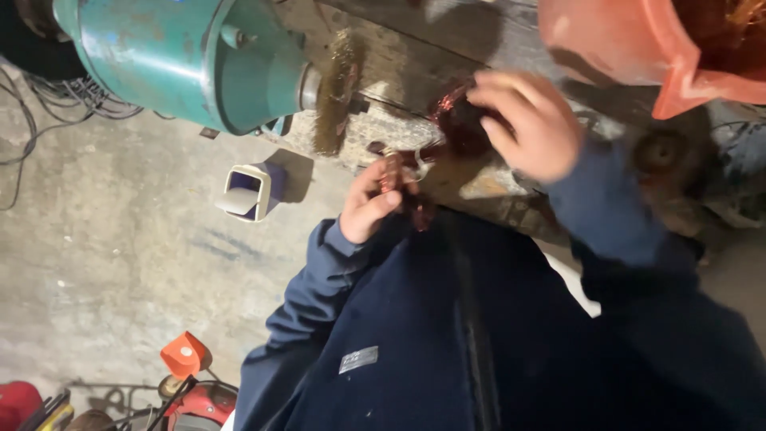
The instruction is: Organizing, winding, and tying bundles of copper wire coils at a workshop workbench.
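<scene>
My left hand (369, 203) grips one end of a reddish copper wire bundle (415, 179) close to my chest. My right hand (531, 120) closes over the bundle's other, coiled end (451, 112), against the edge of a worn wooden bench (415, 56). The wire runs between both hands. A wire brush wheel (337, 92) on a teal bench grinder (183, 60) spins or stands just left of my hands; motion blur hides which. My dark blue sleeves and jacket fill the lower frame.
An orange plastic bag (638, 48) holding more copper wire hangs at top right. A small white-and-purple box (249, 191) lies on the concrete floor (120, 239). Cables (64, 96) trail at upper left. Red and orange tools (187, 383) sit at bottom left.
</scene>
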